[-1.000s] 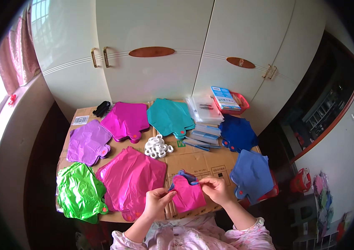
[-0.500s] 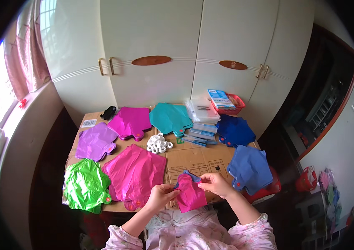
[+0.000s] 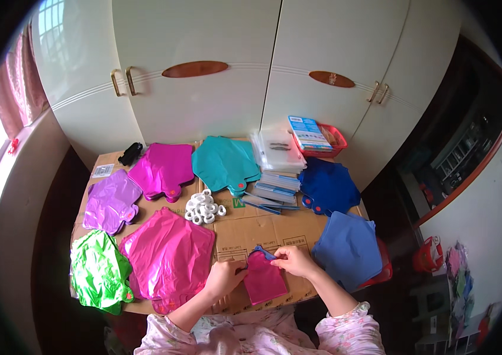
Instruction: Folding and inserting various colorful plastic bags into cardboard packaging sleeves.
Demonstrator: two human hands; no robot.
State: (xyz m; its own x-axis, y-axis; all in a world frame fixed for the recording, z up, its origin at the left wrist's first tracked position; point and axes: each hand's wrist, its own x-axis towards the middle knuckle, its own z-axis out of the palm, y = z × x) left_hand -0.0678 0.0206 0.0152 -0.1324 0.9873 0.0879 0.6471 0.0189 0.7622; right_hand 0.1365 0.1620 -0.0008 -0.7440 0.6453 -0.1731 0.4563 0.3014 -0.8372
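A small folded magenta foil piece [image 3: 266, 284] lies at the near edge of the cardboard, with a blue foil edge [image 3: 267, 255] showing along its top. My left hand [image 3: 225, 278] is closed, pinching its upper left side. On the upper right, my right hand [image 3: 294, 261] pinches the blue edge between thumb and fingers. Close to my left hand is a pile of large pink flat foil balloons [image 3: 171, 254] with rounded tabs. A light-blue pile [image 3: 347, 247] of the same shape lies right of my right hand. Several small white rolls [image 3: 202, 208] are heaped beyond my hands.
Around the cardboard-covered table [image 3: 233, 234] lie green [image 3: 100, 269], lilac [image 3: 110, 201], magenta [image 3: 162, 168], teal [image 3: 225, 164] and dark-blue [image 3: 329, 188] foil piles. Clear plastic sleeves [image 3: 276, 151], stacked packets [image 3: 274, 190] and a red basket [image 3: 336, 141] stand at the back, before white cabinets [image 3: 197, 35].
The magenta piece and both hands have shifted slightly, and the piece looks flatter against the cardboard. My right hand has moved slightly left. The whole view has shifted, moving the piles left.
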